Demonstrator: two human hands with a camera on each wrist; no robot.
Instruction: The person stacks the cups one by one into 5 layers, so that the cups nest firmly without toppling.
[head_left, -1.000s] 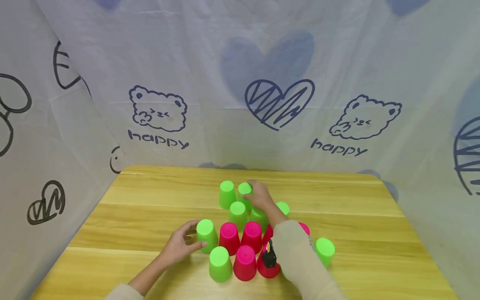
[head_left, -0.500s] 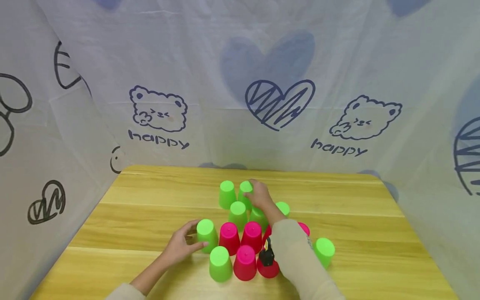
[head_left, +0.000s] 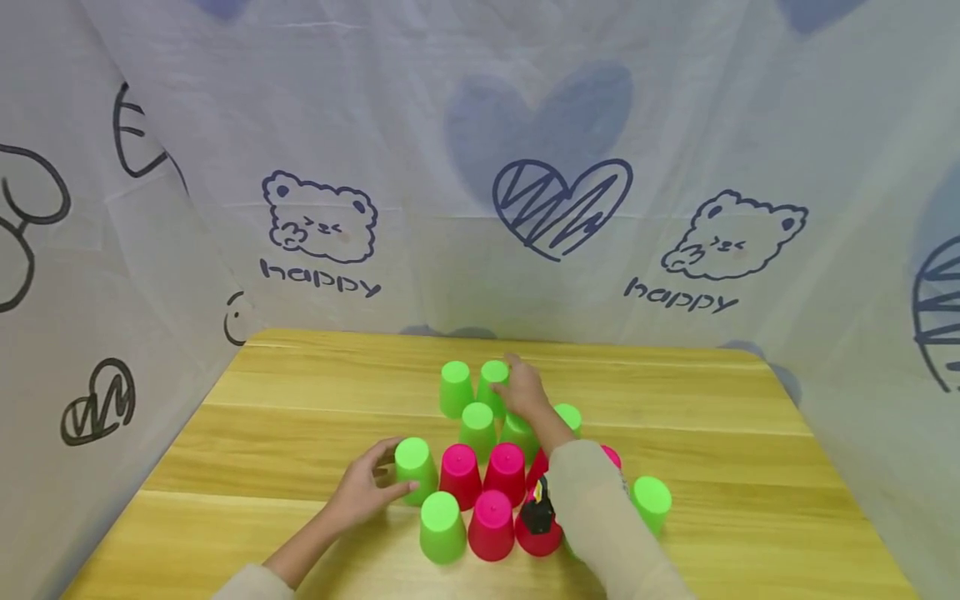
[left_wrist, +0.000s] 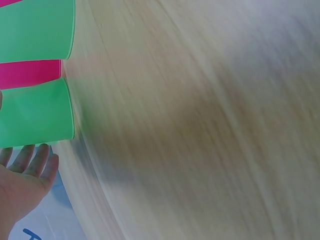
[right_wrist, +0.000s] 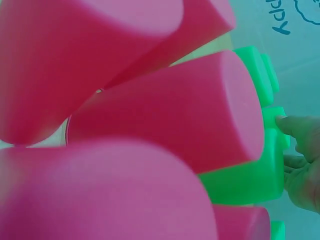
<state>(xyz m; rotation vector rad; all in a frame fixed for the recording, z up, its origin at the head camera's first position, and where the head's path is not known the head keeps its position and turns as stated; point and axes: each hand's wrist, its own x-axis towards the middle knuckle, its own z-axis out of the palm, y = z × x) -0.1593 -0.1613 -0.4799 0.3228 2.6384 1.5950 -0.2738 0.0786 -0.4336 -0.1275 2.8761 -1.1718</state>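
Upside-down plastic cups stand on the wooden table. In the head view my left hand (head_left: 363, 492) is round a green cup (head_left: 415, 472) at the left end of a row, thumb in front and fingers at its far side. In the left wrist view the left fingertips (left_wrist: 37, 155) touch that cup. My right hand (head_left: 527, 393) reaches over the group to a green cup (head_left: 491, 387) in the back row. Its thumb lies at the cup's front and its fingers stand off to the right. Another green cup (head_left: 456, 390) stands left of it.
Red cups (head_left: 460, 477) and more green cups (head_left: 477, 429) stand close together in rows. One green cup (head_left: 651, 504) is at the right, partly behind the right sleeve (head_left: 600, 500). A printed cloth (head_left: 435, 275) hangs behind the wooden table (head_left: 247, 433).
My right fingers have loosened and shifted slightly right off the back green cup, so more of it shows. The left hand and the cups have stayed in place.
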